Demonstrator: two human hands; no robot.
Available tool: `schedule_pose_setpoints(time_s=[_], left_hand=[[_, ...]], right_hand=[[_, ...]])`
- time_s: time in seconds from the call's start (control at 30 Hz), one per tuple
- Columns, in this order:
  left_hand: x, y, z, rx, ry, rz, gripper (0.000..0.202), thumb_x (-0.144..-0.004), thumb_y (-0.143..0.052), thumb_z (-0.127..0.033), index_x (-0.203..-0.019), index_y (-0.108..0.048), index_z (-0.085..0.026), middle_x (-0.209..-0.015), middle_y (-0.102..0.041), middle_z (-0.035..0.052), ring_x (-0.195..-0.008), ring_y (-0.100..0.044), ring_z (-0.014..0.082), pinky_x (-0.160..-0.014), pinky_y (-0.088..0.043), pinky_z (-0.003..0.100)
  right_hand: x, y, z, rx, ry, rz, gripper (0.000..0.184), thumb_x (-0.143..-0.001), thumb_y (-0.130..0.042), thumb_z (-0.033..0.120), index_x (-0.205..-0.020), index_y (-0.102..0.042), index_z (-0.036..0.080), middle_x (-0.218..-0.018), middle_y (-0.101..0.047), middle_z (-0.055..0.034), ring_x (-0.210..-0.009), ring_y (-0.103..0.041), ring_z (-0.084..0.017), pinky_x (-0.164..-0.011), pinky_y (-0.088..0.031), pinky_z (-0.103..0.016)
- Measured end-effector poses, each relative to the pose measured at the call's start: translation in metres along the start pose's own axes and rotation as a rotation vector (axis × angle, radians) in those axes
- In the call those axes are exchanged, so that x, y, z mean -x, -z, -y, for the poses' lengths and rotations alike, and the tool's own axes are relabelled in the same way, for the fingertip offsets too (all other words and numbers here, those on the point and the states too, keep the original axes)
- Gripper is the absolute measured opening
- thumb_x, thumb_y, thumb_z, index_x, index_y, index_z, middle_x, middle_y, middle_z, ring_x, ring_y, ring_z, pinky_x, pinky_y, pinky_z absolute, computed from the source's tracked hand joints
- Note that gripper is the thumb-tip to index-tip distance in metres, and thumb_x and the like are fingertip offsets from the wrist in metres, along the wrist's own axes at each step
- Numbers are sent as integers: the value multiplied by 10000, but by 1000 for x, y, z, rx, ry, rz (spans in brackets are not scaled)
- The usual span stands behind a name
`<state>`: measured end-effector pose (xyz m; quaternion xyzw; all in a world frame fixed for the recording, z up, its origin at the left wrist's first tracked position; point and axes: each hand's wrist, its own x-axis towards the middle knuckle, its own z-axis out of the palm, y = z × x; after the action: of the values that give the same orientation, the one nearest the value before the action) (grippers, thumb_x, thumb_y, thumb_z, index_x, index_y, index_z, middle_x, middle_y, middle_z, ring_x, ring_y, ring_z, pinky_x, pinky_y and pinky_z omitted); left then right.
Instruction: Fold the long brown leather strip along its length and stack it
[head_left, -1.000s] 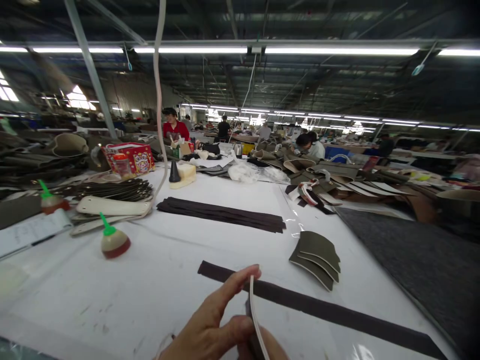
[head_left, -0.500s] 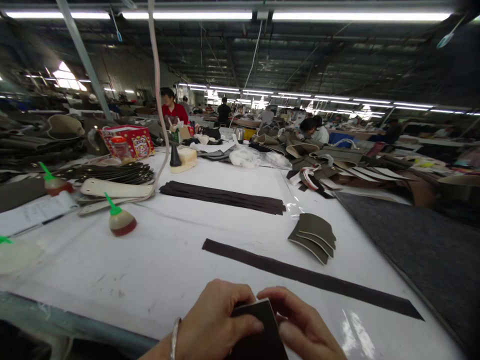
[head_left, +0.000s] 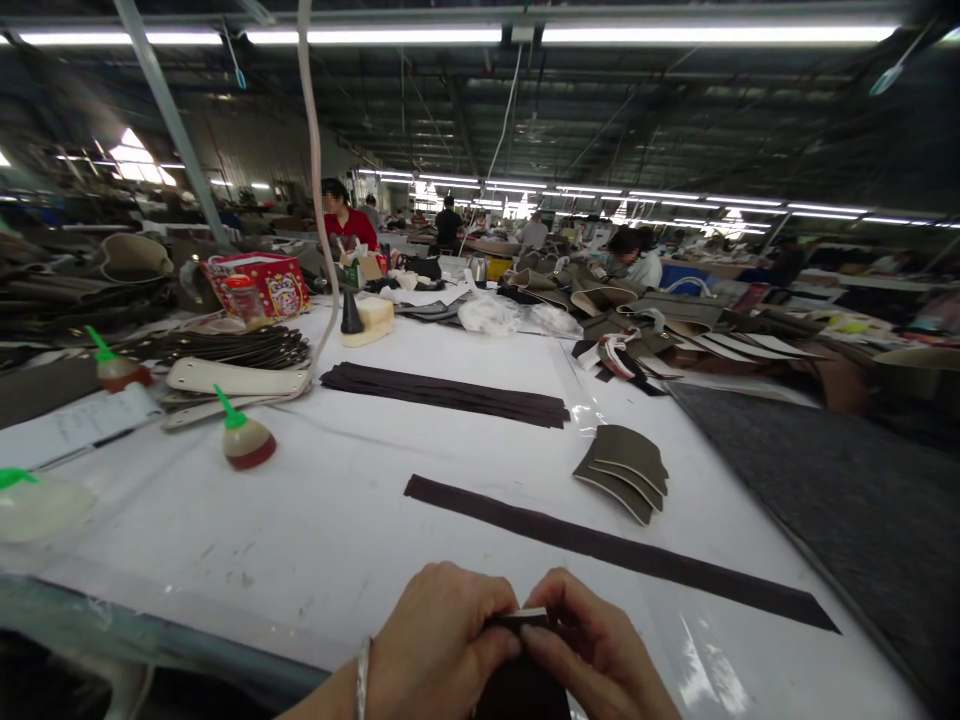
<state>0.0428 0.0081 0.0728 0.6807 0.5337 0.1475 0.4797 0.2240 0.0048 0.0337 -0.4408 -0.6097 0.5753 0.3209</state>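
At the near edge of the white table, my left hand point(head_left: 450, 635) and my right hand point(head_left: 592, 645) both pinch the upper edge of a dark leather piece point(head_left: 521, 685) with a pale edge. Both thumbs press on its dark face, and its lower part runs out of the picture. A silver bangle point(head_left: 363, 678) circles my left wrist. Just beyond my hands a long dark strip point(head_left: 622, 548) lies slantwise on the table. Several olive curved leather pieces point(head_left: 626, 470) are stacked beyond that strip, and a bundle of dark strips point(head_left: 442, 393) lies farther back.
On the left stand squeeze bottles with green nozzles, one a glue bottle point(head_left: 247, 440) with reddish liquid. Behind are a red patterned box point(head_left: 259, 285) and a yellowish sponge block point(head_left: 371, 320). A dark grey mat point(head_left: 825, 520) covers the right side. People work in the background.
My right hand has closed in, its thumb now on the face of the leather piece beside my left thumb. The piece's top edge has tilted, showing more of its pale side.
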Motion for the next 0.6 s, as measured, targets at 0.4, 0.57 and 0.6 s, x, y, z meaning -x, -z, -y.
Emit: schedule_pose_setpoints(time_s=[0.4, 0.57, 0.6], left_hand=[[-2, 1, -1, 161, -2, 68, 207, -749, -506, -283, -578, -469, -173, -492, -360, -44, -504, -341, 103, -458, -200, 229], [-12, 1, -1, 280, -24, 162, 187, -755, -496, -268, -603, -488, -160, -550, -354, -35, -560, -322, 102, -494, -203, 228], [-16, 2, -1, 297, -25, 151, 215, -765, -506, -300, -607, -484, -157, -557, -354, -35, -562, -318, 101, -496, -206, 229]], right_hand=[[0, -1, 1, 318, -8, -53, 489, -865, -472, 605, -673, -468, 154, -554, -387, 18, -548, -350, -101, -528, -250, -239], [-5, 3, -7, 189, -48, -106, 587, -876, -386, 678, -607, -345, 158, -578, -309, 11, -567, -312, -98, -520, -255, -229], [-5, 4, -8, 112, -29, -111, 585, -862, -393, 697, -641, -391, 155, -603, -348, 6, -586, -335, -102, -537, -276, -225]])
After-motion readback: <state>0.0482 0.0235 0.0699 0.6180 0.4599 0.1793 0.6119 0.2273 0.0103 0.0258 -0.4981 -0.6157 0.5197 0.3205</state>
